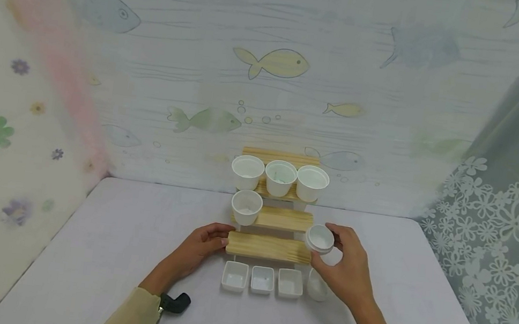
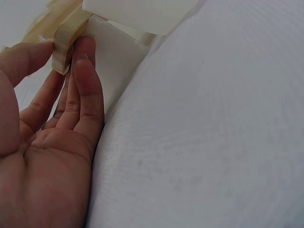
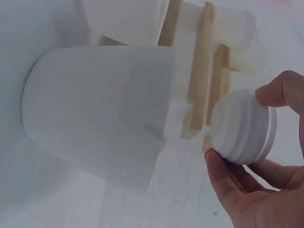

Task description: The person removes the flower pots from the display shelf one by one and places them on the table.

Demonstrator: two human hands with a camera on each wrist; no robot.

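While four tubs [image 1: 280, 179] sit shelved, left hand [image 1: 199, 246] pinches one plank [image 1: 268, 247] and right hand [image 1: 348, 267] one dish [image 1: 320, 238].

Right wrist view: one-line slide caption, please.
The right hand pinches a round white cup near wooden slats, with another white container in the foreground.

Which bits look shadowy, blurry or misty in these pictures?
Head view: soft, rather dim light, no harsh glare, faded-looking fish backdrop; left wrist view: finger creases fairly clear on the left hand, white cloth softer; right wrist view: misty overall, grey shading on the large near container, far cups washed out.
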